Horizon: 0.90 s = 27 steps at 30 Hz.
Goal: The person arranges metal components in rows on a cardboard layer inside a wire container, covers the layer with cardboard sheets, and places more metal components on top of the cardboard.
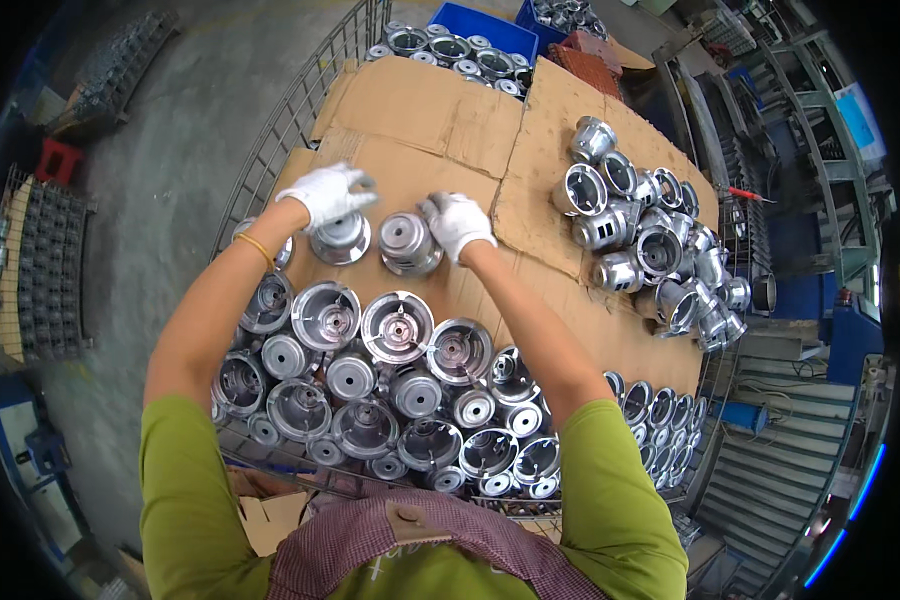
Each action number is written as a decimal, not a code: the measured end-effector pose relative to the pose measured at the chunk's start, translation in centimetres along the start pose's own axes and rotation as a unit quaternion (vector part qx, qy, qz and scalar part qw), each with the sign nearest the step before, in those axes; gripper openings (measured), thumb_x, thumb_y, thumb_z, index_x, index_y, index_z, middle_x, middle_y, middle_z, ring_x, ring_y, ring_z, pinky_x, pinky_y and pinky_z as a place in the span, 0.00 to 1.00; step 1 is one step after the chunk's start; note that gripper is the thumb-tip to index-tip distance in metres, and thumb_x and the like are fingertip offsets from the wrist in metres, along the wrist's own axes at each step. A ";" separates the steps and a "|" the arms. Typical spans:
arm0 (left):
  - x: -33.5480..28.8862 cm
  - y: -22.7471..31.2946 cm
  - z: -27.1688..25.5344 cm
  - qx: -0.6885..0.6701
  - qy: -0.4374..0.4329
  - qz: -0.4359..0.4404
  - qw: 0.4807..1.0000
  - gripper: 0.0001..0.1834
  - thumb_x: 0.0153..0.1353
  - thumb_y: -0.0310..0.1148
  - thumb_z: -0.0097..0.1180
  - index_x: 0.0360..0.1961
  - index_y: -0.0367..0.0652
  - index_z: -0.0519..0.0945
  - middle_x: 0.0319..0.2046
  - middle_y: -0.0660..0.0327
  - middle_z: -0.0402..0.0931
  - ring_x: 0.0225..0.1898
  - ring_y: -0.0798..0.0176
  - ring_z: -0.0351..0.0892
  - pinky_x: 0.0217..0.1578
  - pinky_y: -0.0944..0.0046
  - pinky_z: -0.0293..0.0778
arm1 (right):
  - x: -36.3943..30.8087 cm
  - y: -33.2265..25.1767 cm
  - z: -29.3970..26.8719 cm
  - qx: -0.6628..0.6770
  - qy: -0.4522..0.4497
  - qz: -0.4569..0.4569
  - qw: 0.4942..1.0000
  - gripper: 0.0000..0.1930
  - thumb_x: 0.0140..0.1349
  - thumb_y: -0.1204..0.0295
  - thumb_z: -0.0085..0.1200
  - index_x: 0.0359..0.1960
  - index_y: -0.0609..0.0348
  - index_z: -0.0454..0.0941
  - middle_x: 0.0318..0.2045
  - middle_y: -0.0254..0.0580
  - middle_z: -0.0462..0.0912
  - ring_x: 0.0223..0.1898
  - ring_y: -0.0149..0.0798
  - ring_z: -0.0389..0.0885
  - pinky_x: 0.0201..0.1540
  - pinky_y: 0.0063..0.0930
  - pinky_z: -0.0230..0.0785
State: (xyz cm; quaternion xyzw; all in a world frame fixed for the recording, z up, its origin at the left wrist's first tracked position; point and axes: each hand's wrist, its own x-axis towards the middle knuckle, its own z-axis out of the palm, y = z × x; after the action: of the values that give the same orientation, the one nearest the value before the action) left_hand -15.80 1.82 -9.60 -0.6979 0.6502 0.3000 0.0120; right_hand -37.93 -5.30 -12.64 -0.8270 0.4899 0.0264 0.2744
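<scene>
My left hand (322, 194), in a white glove, is above and just behind a silver metal housing (340, 240) that stands flange-down on the cardboard. Its fingers are apart and a little blurred. To the right, a second metal housing (407, 245) also stands flange-down. My right hand (457, 224), gloved too, is beside the upper right of that housing with its fingers loosely bent; whether they touch it is unclear. Nearer to me lie rows of similar housings (398, 328), some with the wide mouth up and others with the narrow end up.
A loose heap of housings (658, 250) lies on the cardboard sheet (530, 215) at the right. Wire mesh (270, 150) walls the left side. Beyond the far edge are a blue bin (485, 33) and more housings. A roller conveyor (780, 440) stands at the right.
</scene>
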 end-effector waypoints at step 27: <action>-6.3 0.8 0.9 0.091 -0.113 0.075 0.987 0.28 0.61 0.54 0.47 0.53 0.44 0.75 0.49 0.43 0.72 0.52 0.41 0.72 0.54 0.50 0.68 | -6.2 -5.1 3.1 0.122 -0.082 -0.133 0.980 0.29 0.56 0.49 0.51 0.55 0.55 0.73 0.53 0.58 0.74 0.55 0.55 0.72 0.59 0.40 0.64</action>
State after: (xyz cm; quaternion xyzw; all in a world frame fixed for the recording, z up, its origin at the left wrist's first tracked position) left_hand -16.70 7.74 -7.26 -0.6047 0.7199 0.3166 0.1260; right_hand -36.25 2.95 -11.14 -0.8402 0.3505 -0.0032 0.4138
